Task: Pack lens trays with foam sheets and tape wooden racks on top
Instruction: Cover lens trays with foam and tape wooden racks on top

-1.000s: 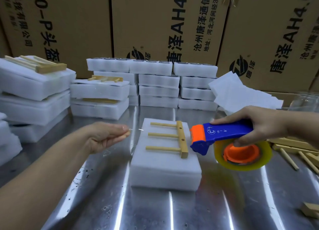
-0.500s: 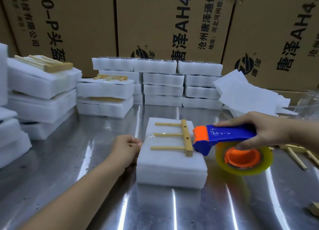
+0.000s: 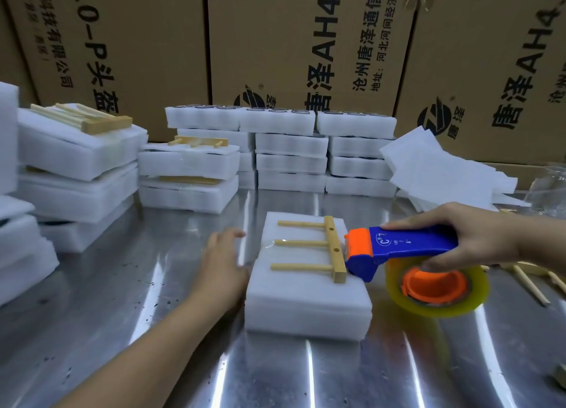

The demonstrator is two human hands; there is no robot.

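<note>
A white foam-wrapped lens tray (image 3: 306, 300) lies on the steel table in front of me. On top of it rests a wooden rack (image 3: 324, 248) with three pegs pointing left. Clear tape runs across the middle peg. My left hand (image 3: 222, 263) lies flat against the tray's left side, fingers straight. My right hand (image 3: 468, 236) grips the blue and orange tape dispenser (image 3: 398, 251), whose orange head touches the rack's bar at the tray's right edge. The roll of clear tape (image 3: 438, 285) hangs under the handle.
Stacks of packed foam trays (image 3: 284, 150) stand at the back, and more with racks on top (image 3: 76, 150) at the left. Loose foam sheets (image 3: 444, 174) pile at the back right. Spare wooden racks (image 3: 533, 282) lie at the right. Cardboard boxes (image 3: 306, 39) wall the rear.
My left hand came down from holding the tape end in the air to press flat on the tray's left side. The dispenser moved slightly toward the rack.
</note>
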